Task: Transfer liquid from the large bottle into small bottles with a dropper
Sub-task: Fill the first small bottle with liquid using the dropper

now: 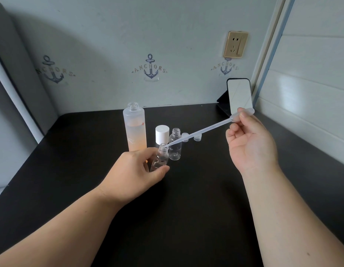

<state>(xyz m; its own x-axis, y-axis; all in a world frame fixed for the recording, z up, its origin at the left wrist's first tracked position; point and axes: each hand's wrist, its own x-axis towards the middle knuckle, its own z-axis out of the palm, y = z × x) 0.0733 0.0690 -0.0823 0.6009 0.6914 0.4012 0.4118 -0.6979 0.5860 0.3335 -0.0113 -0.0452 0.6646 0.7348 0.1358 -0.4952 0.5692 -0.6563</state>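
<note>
**Dropper tip at the mouth of the held bottle**

Pale wallpaper printed with anchors backed a black table (186,199), with a phone (239,97) propped in the far right corner. Largest of the task's things, the large bottle (134,130) stood uncapped at the left rear, frosted, its peach liquid filling roughly the lower two thirds. Its white cap (162,134) stood just beside it.

The left hand (132,170) kept a closed grip around one small bottle (160,158), clear, tilted with its open neck leaning up and right. A second small bottle (175,144) stood upright and open just behind, apparently empty. Two small clear caps (191,137) lay beyond.

The right hand (250,143) pinched the bulb of the dropper (202,130) between thumb and fingertips. The dropper's long axis ran down and leftward from that bulb, its tip meeting the held bottle's mouth. Whether the tip was inside the neck or only at the rim was hard to tell, as was any liquid in the stem. The squeeze would likely turn on that alignment.
</note>
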